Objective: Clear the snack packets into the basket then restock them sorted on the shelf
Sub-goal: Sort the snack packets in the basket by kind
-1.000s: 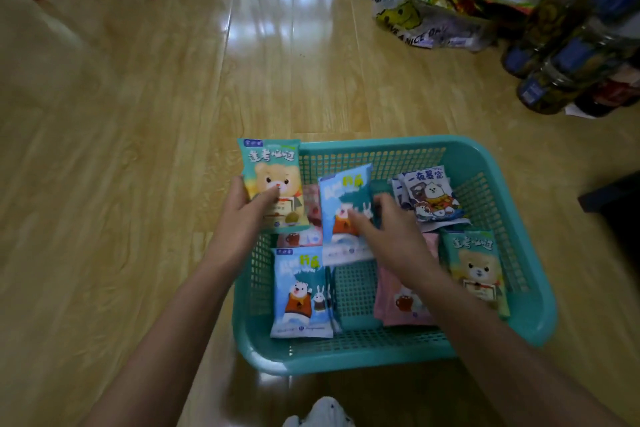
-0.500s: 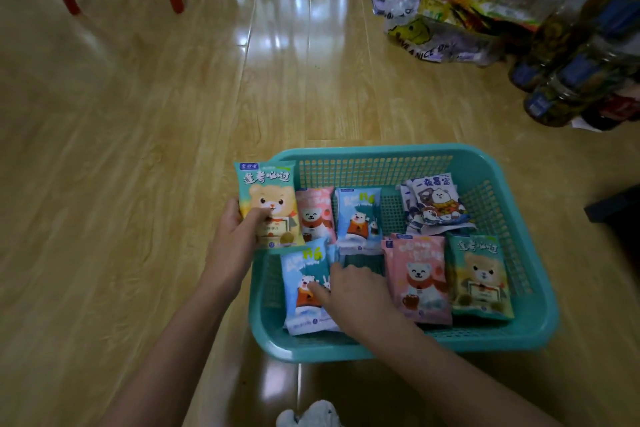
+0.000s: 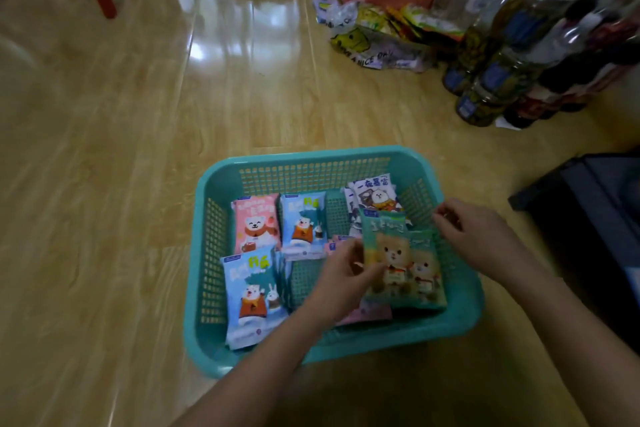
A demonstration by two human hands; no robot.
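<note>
To group alike, your left hand (image 3: 346, 274) pinches a green bear packet (image 3: 384, 243) over its twin (image 3: 426, 270) beside your right fingers (image 3: 446, 218), hold unclear.

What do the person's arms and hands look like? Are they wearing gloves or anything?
No gloves. The left hand and the right hand are bare, with no rings or bracelets that I can see, though the picture is a little blurry. Both forearms are bare too: no sleeves and no watch show, right down to the picture's edge.
</note>
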